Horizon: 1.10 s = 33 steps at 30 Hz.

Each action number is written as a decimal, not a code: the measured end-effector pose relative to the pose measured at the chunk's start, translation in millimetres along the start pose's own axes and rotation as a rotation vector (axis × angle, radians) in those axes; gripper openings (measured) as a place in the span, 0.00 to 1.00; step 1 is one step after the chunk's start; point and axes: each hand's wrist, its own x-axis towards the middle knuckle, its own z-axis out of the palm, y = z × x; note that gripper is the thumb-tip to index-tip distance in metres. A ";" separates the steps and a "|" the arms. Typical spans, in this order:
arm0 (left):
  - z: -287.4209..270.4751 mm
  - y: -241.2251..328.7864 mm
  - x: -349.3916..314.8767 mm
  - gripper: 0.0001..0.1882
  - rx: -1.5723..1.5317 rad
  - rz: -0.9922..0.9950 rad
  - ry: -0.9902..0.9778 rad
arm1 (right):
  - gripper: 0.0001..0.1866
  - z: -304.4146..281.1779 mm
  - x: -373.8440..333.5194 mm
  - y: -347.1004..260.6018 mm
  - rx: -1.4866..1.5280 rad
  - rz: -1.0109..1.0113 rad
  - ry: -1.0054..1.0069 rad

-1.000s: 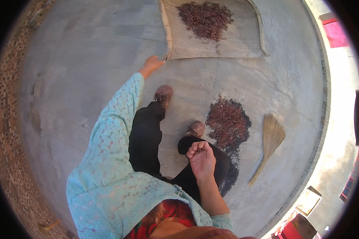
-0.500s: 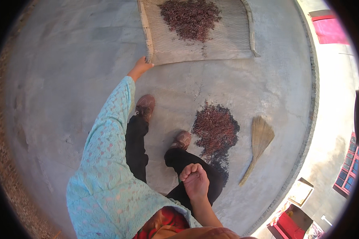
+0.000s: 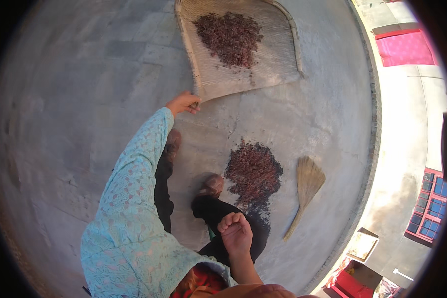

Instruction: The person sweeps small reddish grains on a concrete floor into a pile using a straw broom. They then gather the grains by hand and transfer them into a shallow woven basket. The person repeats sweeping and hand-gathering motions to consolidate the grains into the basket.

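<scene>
My left hand reaches forward in a light-blue lace sleeve and grips the near left corner of a flat woven winnowing tray lying on the grey floor. A heap of dark reddish-brown dried bits rests on the tray. My right hand hangs low near my leg, curled into a fist with nothing visible in it. A second pile of the same dark bits lies on the bare floor just right of my feet.
A straw hand broom lies on the floor right of the floor pile. The round concrete platform has a raised rim at right. Beyond it lie a pink cloth, a red-framed window and a box.
The view has shifted, so the tray and floor pile sit lower in the picture. My left hand stays on the tray's corner; my right fist stays low by my leg.
</scene>
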 end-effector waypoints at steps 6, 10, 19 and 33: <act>18.5 31.5 -25.1 0.17 0.318 0.077 0.083 | 0.13 -1.1 2.0 4.8 0.004 0.007 -0.055; 31.0 65.8 -58.1 0.16 0.266 0.138 0.055 | 0.12 -2.7 4.1 8.7 0.037 0.001 -0.109; 49.0 122.1 -195.9 0.13 0.188 0.111 -0.043 | 0.12 8.2 -1.9 17.3 0.057 0.021 -0.220; 23.2 75.3 -247.2 0.13 -0.009 0.048 0.068 | 0.12 -6.3 -2.6 16.4 0.040 -0.052 -0.314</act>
